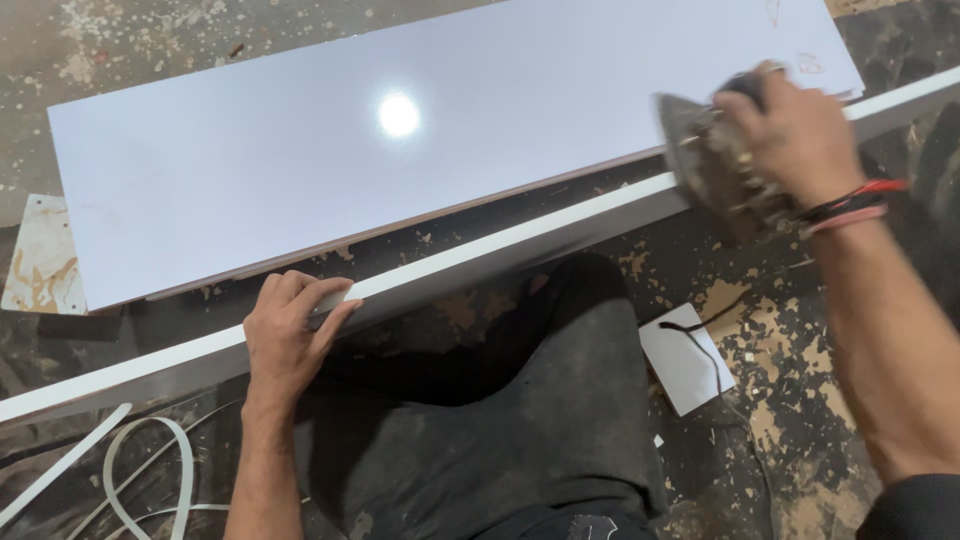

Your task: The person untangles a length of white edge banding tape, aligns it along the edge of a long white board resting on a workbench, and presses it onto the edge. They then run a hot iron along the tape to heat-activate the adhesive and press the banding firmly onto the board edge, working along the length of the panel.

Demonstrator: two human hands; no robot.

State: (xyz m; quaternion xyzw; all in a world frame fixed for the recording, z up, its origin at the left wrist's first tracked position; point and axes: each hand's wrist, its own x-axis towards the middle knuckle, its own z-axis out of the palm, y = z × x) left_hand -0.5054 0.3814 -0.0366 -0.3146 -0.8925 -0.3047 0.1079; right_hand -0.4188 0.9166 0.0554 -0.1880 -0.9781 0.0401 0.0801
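A long board stands on edge across the view, its top edge covered by a white strip (520, 236). My left hand (288, 338) grips this edge near the left, fingers curled over the strip. My right hand (790, 135) holds a dirty flat iron (712, 165) by its handle, and the iron's sole presses on the strip near the right end. The iron looks blurred. Red and black bands circle my right wrist.
A large glossy white panel (400, 130) lies on the floor behind the board. A small white offcut (685, 360) and a black cord (715, 365) lie by my knee. Loose white edge tape (150, 470) curls at lower left. The floor is stained with glue and dust.
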